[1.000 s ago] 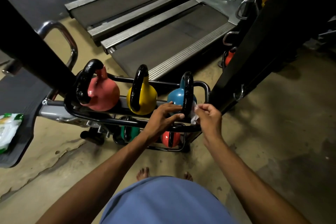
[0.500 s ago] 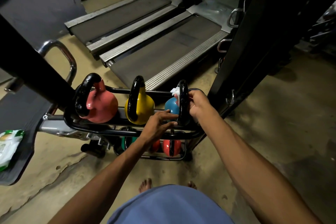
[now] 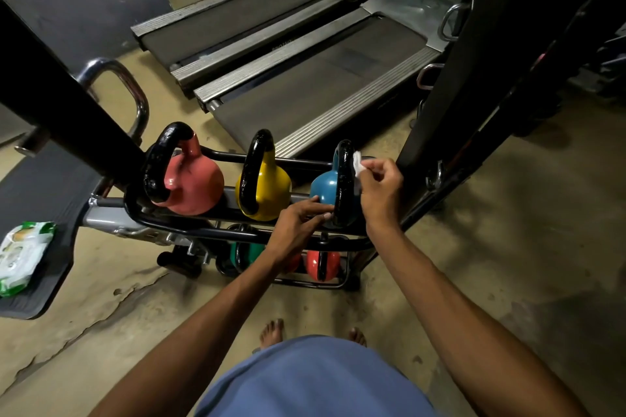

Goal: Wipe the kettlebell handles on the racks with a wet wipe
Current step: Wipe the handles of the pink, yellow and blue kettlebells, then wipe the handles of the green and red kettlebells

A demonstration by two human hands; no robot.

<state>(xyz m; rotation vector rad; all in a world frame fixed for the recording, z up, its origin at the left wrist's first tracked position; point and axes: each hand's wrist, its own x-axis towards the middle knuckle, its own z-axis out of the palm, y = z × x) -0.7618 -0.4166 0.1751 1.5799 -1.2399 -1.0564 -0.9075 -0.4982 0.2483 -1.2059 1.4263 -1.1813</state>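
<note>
Three kettlebells stand on the top tier of a black tube rack (image 3: 189,230): pink (image 3: 193,184), yellow (image 3: 267,188) and blue (image 3: 323,188), each with a black handle. My right hand (image 3: 381,188) pinches a small white wet wipe (image 3: 357,162) against the upper right side of the blue kettlebell's handle (image 3: 343,179). My left hand (image 3: 298,223) has its fingertips on the lower front end of that same handle. A green kettlebell (image 3: 245,252) and a red one (image 3: 323,264) sit on the lower tier, partly hidden by my left arm.
A pack of wet wipes (image 3: 23,256) lies on a dark bench pad (image 3: 40,193) at the left. A black frame post (image 3: 474,78) rises just right of the rack. Two treadmill decks (image 3: 305,78) lie behind it. My bare feet (image 3: 271,332) stand on concrete floor.
My right hand slid the wipe from the handle's near lower end up to its top, and now sits on the upper right side. My left hand stayed at the handle's base.
</note>
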